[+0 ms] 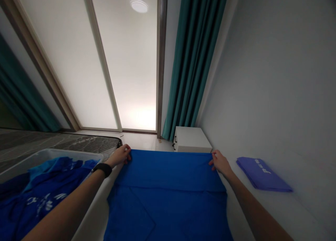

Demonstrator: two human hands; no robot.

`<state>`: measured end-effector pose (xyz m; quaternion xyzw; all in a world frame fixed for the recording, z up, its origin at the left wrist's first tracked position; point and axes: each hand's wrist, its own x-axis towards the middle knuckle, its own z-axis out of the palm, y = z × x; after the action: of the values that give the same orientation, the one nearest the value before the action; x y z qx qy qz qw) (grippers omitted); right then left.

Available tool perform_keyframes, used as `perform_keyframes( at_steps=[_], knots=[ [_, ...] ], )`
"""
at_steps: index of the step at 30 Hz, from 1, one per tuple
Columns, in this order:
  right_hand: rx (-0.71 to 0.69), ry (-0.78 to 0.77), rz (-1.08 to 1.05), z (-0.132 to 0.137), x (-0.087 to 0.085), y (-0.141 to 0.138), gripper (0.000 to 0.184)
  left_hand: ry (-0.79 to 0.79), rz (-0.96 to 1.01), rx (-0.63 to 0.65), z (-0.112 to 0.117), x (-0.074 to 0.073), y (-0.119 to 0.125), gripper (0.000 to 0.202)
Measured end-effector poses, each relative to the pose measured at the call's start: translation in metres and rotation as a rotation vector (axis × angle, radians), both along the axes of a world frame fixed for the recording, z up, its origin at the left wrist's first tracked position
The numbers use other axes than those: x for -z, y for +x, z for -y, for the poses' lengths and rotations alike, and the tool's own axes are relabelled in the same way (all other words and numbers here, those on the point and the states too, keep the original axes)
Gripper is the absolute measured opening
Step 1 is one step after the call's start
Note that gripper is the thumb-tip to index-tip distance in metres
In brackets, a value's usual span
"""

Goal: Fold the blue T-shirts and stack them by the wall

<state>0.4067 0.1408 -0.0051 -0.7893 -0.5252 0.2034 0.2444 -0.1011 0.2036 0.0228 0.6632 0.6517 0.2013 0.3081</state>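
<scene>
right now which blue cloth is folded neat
The folded violet-blue cloth beside your right hand, on the white surface; the bright blue cloth you hold is spread open, and the garments in the basket lie heaped.

A bright blue cloth is laid out flat along a white surface, its far edge held taut at the two corners, one by the left fingers and the other by the right fingers. A straight crease is seen running across it, not far from the far edge. A fainter angled line shows at the near left (hem or fold, it cannot be told). The near end runs out of view.
</scene>
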Motion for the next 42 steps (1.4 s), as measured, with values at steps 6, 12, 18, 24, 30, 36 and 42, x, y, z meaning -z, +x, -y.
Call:
perform_keyframes(
  at_steps=[6, 12, 18, 24, 30, 36, 42],
  knots=[
    [0.053, 0.052, -0.267, 0.006, -0.004, -0.006, 0.024, -0.019, 0.260, -0.061, 0.009, -0.007, 0.002, 0.020],
    [0.080, 0.126, -0.413, 0.022, -0.013, -0.007, 0.023, 0.068, 0.494, -0.101, 0.026, -0.014, 0.001, 0.028],
    [0.077, 0.154, -0.494, 0.049, -0.023, -0.008, 0.018, 0.155, 0.593, -0.093, 0.048, -0.018, -0.002, 0.039],
    [0.077, 0.212, -0.552, 0.073, -0.034, -0.011, 0.018, 0.236, 0.598, -0.114, 0.066, -0.028, -0.002, 0.045],
    [0.076, 0.283, -0.621, 0.098, -0.046, -0.015, 0.010, 0.283, 0.614, -0.138, 0.092, -0.043, -0.002, 0.049],
    [0.057, 0.336, -0.631, 0.138, -0.042, -0.013, 0.011, 0.319, 0.639, -0.115, 0.140, -0.040, -0.009, 0.054],
    [0.036, 0.378, -0.501, 0.184, 0.003, -0.007, 0.026, 0.311, 0.583, -0.075, 0.194, -0.016, -0.025, 0.053]
  ],
)
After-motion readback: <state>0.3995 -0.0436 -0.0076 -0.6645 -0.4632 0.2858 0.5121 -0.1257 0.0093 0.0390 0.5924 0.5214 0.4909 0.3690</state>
